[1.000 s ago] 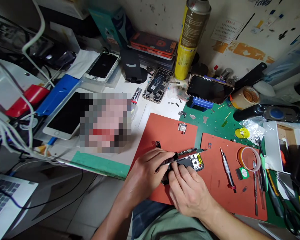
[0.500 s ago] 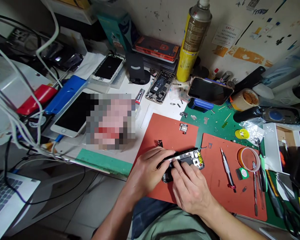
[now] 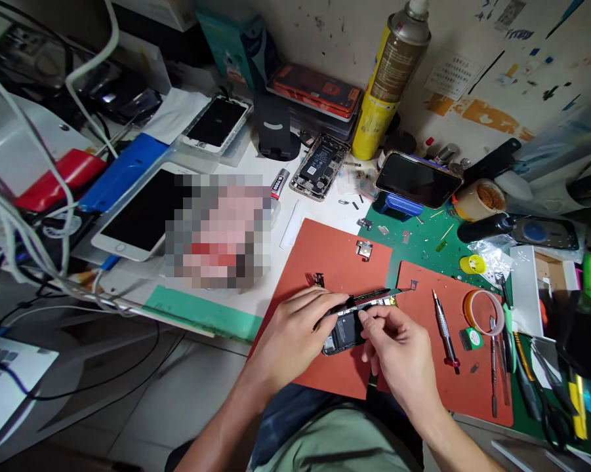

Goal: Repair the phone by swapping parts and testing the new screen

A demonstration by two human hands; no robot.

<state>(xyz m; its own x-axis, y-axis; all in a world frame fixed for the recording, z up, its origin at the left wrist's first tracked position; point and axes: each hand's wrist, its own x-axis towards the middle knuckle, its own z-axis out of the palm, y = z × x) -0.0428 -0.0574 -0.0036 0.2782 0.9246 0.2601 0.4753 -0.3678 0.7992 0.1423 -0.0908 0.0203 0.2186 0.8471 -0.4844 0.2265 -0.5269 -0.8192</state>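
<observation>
An opened phone (image 3: 347, 331) lies above the left orange mat (image 3: 344, 262), its black battery and inner parts showing. Its dark screen panel (image 3: 371, 300) is raised on edge along the far side. My left hand (image 3: 295, 324) grips the phone's left end, thumb and fingers around the raised panel. Over the right part of the phone, my right hand (image 3: 398, 347) is closed in a pinch, thumb and forefinger at the panel's lower edge. Whatever sits between those fingertips is hidden. A small black part (image 3: 318, 280) and a metal piece (image 3: 364, 250) rest on the mat.
On the right mat lie a screwdriver (image 3: 445, 328), a tape roll (image 3: 483, 312) and a green-and-black piece (image 3: 471, 339). Behind stand a phone on a blue stand (image 3: 418, 180), an opened phone (image 3: 319, 167) and a spray can (image 3: 391, 82). A white phone (image 3: 140, 213) and cables are left.
My right hand has drawn back and turned, its fingers going from spread over the phone to a pinch. More of the battery now shows. My left hand keeps its hold. The view shifts slightly.
</observation>
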